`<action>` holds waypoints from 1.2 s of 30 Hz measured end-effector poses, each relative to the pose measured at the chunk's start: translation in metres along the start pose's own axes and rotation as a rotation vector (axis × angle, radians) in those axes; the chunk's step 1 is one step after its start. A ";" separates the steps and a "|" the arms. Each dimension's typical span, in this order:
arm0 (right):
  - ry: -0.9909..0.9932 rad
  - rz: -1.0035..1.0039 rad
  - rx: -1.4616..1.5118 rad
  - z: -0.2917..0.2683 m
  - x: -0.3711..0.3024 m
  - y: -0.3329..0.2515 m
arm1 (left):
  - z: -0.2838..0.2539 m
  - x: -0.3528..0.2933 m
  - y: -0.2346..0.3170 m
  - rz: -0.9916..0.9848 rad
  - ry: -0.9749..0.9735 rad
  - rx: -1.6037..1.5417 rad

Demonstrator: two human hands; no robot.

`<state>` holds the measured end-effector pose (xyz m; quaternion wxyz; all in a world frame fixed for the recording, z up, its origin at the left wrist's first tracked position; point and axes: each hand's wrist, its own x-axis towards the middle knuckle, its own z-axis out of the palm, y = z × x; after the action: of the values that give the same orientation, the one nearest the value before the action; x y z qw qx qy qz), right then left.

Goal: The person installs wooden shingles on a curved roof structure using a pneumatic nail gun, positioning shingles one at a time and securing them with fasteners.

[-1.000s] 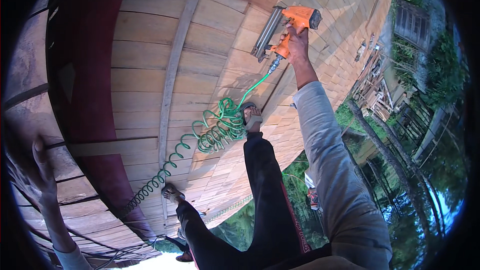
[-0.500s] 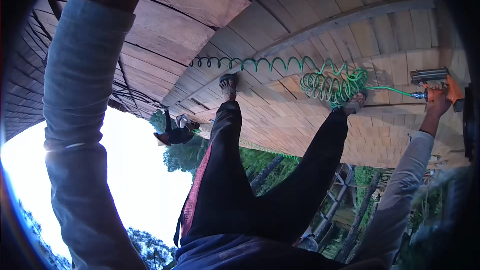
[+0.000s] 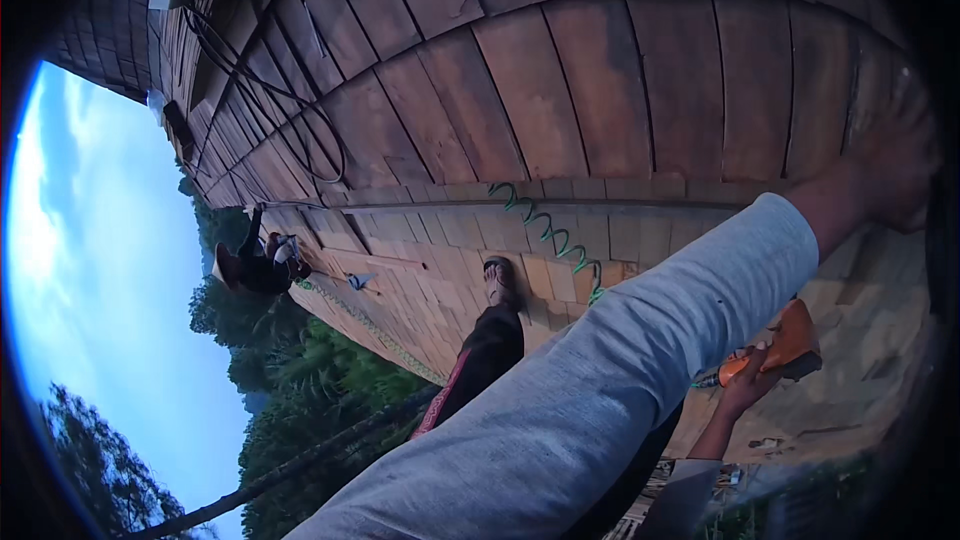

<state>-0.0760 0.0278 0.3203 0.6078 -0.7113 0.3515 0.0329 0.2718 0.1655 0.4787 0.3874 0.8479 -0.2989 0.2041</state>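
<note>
My left arm crosses in front of me to the right. At its end my left hand (image 3: 890, 165) is against or close to the dark brown wooden shingles (image 3: 520, 80), dim and blurred at the picture's rim, its fingers unclear. Lower down, my right hand (image 3: 745, 380) is closed around the grip of an orange nail gun (image 3: 793, 340), which is partly hidden by my left sleeve. A green coiled air hose (image 3: 545, 230) lies over the roof and passes behind that sleeve.
My foot in a sandal (image 3: 498, 280) stands on the paler shingles (image 3: 450, 250). A co-worker in a hat (image 3: 262, 265) crouches farther along the roof edge, beside another green hose (image 3: 375, 330). Black cables (image 3: 290, 105) loop over the upper shingles. Trees (image 3: 310, 380) rise beyond the edge.
My left arm has swung from the left side across to the right. The nail gun in my right hand is lower and nearer the middle. The view has turned toward the darker upper shingles.
</note>
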 end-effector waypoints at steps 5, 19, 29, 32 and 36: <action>-0.431 -0.339 -0.273 0.095 -0.060 0.028 | -0.249 -0.272 0.024 -0.392 0.368 0.111; -1.002 -0.799 -0.955 0.392 -0.343 -0.008 | -0.672 -0.818 -0.051 -1.358 1.893 -0.637; -1.120 -0.717 -1.011 0.447 -0.424 -0.022 | -0.708 -0.766 -0.122 -0.768 1.833 -1.109; -1.125 -0.726 -1.010 0.442 -0.433 -0.017 | -0.722 -0.790 -0.119 -0.732 1.855 -0.961; -1.103 -0.718 -1.043 0.423 -0.412 -0.009 | -0.722 -0.768 -0.120 -0.736 1.899 -0.770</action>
<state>-0.2193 0.5930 0.4136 0.2593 -0.8518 -0.3041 0.3386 -0.2975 1.0577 0.4158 0.7375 0.2035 0.3506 0.5401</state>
